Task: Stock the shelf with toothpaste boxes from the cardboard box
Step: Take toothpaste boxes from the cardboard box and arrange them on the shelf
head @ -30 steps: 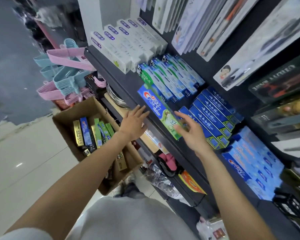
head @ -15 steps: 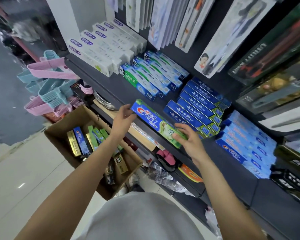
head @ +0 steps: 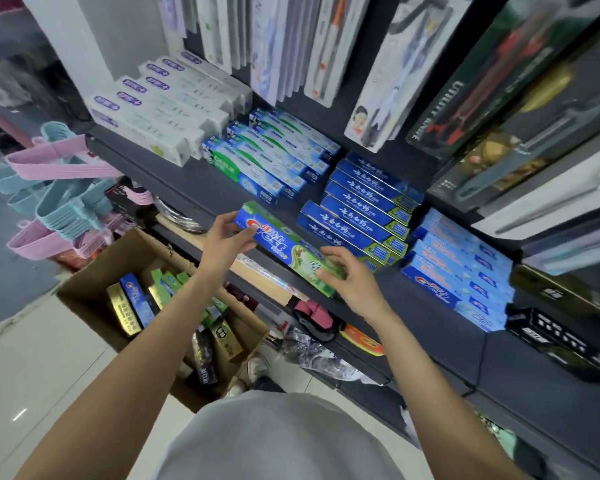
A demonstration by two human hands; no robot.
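1. the left hand pinches the left end of a blue and green toothpaste box, thumb on its near side and fingers curled over the top.
2. the right hand grips the green right end of the same box, fingers bent round it.
3. the box lies lengthwise at the front edge of the dark shelf, slanting down to the right, just in front of the other stock.
4. just behind it on the shelf sit dark blue boxes in stacked rows; green and blue boxes lie to their left, and white boxes reach toward the shelf's left end.
5. light blue boxes are stacked farther right.
6. below the left arm, an open cardboard box stands on the floor with gold, blue and green toothpaste boxes inside.
7. pink and blue hangers hang past the shelf's left end.
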